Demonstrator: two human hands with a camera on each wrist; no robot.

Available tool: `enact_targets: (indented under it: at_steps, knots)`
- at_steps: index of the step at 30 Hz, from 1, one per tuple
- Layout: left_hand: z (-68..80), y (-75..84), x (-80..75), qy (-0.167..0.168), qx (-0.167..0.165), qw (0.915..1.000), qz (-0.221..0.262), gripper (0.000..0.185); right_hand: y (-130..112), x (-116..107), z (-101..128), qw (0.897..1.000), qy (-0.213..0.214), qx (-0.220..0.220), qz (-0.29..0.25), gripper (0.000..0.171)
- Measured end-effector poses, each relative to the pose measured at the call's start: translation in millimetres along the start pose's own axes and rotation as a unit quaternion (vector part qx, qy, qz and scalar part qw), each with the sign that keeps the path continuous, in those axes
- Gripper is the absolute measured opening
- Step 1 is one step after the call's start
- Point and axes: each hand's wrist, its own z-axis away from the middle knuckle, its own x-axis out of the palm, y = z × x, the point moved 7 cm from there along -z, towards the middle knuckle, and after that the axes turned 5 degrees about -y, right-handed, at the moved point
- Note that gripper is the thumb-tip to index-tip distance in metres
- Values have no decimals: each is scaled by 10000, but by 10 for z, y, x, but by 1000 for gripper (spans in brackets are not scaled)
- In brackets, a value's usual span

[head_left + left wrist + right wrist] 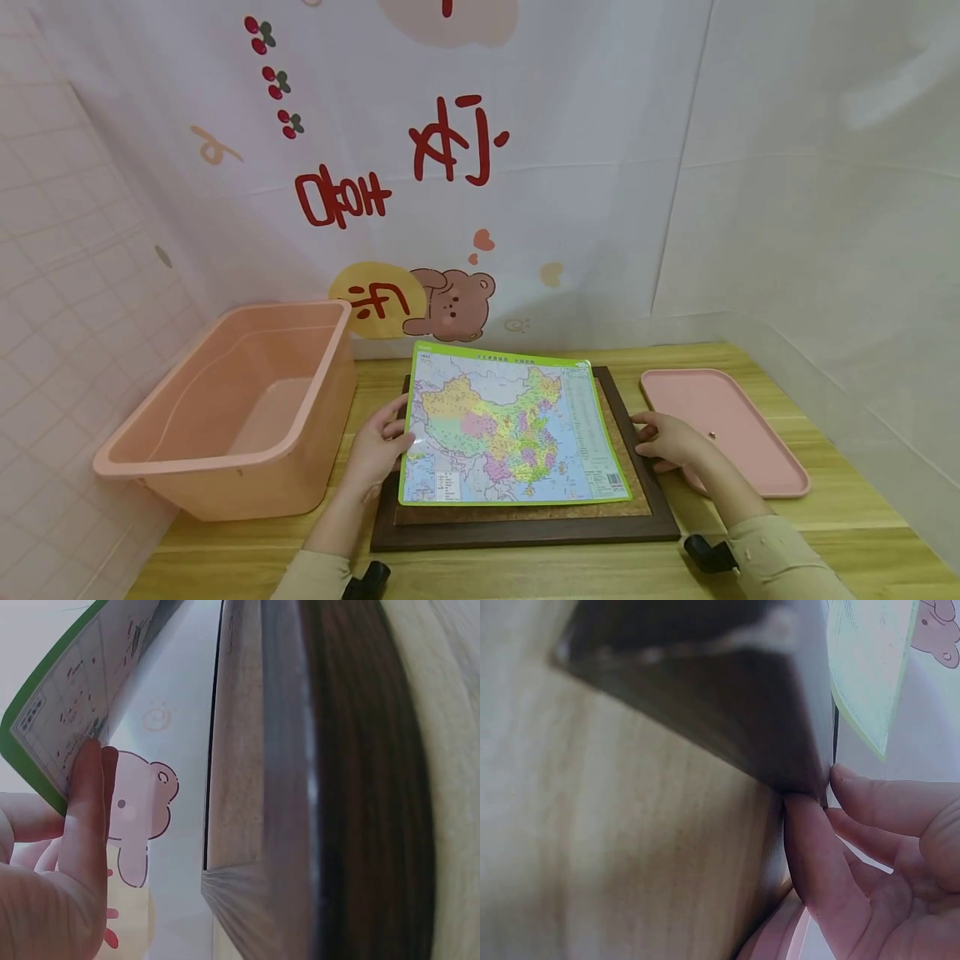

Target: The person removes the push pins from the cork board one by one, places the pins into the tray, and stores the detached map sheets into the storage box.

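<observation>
My left hand (pixel 378 446) pinches the left edge of a green-bordered map sheet (pixel 491 425), thumb on one face and fingers on the other. In the left wrist view the sheet (pixel 71 697) bends up from the fingertips, apart from the frame's rail. Below the sheet lies a dark brown picture frame (pixel 525 535) with a brown, cork-like board (pixel 626 492) inside it. At the frame's right side, my right hand (pixel 671 442) grips the rail (pixel 705 697), thumb at the upper edge and fingers against the outer side. The map covers most of the board.
To the left stands a deep pink tub (pixel 322 417). A shallow pink tray (pixel 720 392) lies on the right, close to the right hand, with a tiny object (pixel 713 434) on it. Behind the wooden table (pixel 247 558) hangs a printed white cloth (pixel 585 192).
</observation>
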Motion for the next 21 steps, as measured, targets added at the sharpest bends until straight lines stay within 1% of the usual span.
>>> enact_targets:
  at_steps: [6,10,21]
  knots:
    - [29,40,-11,75,14,10000,-2,61,6,-6,5,10000,28,11,-5,58]
    - [41,78,-23,76,117,9999,7,61,0,-3,5,10000,32,-15,-21,58]
    - [102,248,-30,28,374,9993,20,60,-15,-2,18,10000,21,-62,9,58]
